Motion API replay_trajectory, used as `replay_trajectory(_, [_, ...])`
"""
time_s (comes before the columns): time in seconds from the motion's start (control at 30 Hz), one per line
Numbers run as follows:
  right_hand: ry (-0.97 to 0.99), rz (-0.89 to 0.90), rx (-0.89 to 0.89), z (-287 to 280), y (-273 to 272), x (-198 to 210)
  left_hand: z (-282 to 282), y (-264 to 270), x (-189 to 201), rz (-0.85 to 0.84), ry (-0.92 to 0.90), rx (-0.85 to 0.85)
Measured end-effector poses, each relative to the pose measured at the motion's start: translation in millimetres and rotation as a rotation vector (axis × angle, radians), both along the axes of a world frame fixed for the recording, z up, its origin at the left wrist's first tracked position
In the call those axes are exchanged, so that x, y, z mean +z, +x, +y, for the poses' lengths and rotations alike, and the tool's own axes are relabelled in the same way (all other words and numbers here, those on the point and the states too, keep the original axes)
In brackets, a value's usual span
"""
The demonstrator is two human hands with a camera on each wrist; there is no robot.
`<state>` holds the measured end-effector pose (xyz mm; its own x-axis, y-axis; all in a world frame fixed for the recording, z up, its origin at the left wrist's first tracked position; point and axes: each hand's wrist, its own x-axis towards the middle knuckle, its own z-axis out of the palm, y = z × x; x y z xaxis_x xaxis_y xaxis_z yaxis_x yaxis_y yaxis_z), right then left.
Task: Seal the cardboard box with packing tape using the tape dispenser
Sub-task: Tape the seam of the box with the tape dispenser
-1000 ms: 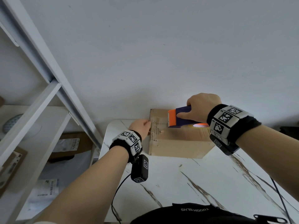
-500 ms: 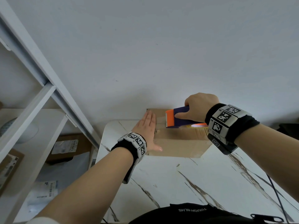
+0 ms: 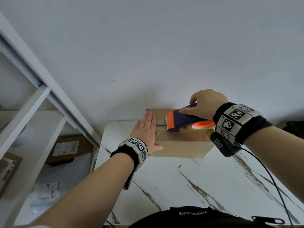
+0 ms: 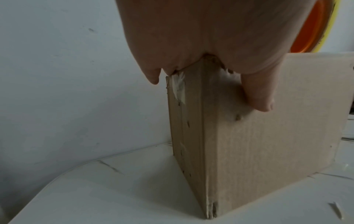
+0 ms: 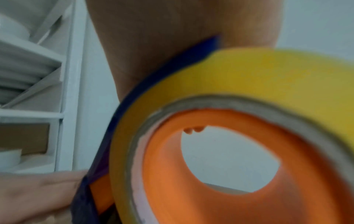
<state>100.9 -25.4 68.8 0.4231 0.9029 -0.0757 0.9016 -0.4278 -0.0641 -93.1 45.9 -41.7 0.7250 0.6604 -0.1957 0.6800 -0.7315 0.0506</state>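
A brown cardboard box (image 3: 182, 145) stands on the marble table against the wall. My left hand (image 3: 145, 130) lies flat on the left end of its top, fingers straight, thumb down over the front face (image 4: 256, 97). My right hand (image 3: 204, 104) grips the purple and orange tape dispenser (image 3: 179, 120) just above the box top, its orange toothed edge pointing left toward my left hand. The yellow tape roll (image 5: 258, 72) on its orange hub (image 3: 203, 125) fills the right wrist view. An old tape scrap (image 4: 178, 87) clings to the box's left side.
White shelving (image 3: 32, 99) with parcels and bags stands to the left of the table (image 3: 189, 186). The white wall (image 3: 164, 55) is right behind the box. A black cable (image 3: 266, 175) trails from my right wrist, and a dark garment (image 3: 197, 216) lies at the near edge.
My left hand went from the box's left side up onto its top and now lies flat there. The dispenser has tilted up a little, staying over the top.
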Motion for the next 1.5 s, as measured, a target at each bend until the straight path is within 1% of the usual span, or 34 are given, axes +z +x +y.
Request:
replay_trajectory(0.07, [0.069,0.094,-0.053,-5,8,-3,0,0,1,0.004,0.007,0.001])
replay_trajectory(0.2, [0.241,0.338,-0.189,-16,24,-17,0,0,2,0.018,-0.004,0.004])
replay_trajectory(0.33, [0.348,0.586,-0.290,-26,31,-24,1,2,6,0.027,-0.085,0.027])
replay_trajectory(0.4, [0.398,0.700,-0.308,-26,32,-26,-1,6,8,-0.011,-0.130,0.069])
replay_trajectory(0.5, [0.460,0.792,-0.332,-23,29,-29,-4,16,4,-0.155,-0.111,0.156])
replay_trajectory(0.57, [0.477,0.787,-0.351,-20,27,-30,-6,22,-3,-0.158,-0.060,0.174])
replay_trajectory(0.67, [0.463,0.756,-0.353,-17,28,-30,-8,25,-12,-0.098,0.011,0.159])
replay_trajectory(0.83, [0.462,0.771,-0.328,-19,33,-25,-7,24,-14,-0.086,0.034,0.168])
replay_trajectory(0.97, [0.476,0.806,-0.293,-21,37,-15,-9,22,-13,-0.101,0.020,0.166])
replay_trajectory(1.2, [0.423,0.757,-0.210,-27,44,-9,-8,22,-10,-0.121,-0.010,0.174])
replay_trajectory(1.4, [0.422,0.747,-0.274,-54,80,-10,-7,23,-9,-0.093,-0.021,0.174])
replay_trajectory(1.5, [0.404,0.741,-0.263,-59,82,-18,-7,23,-11,-0.107,0.001,0.170])
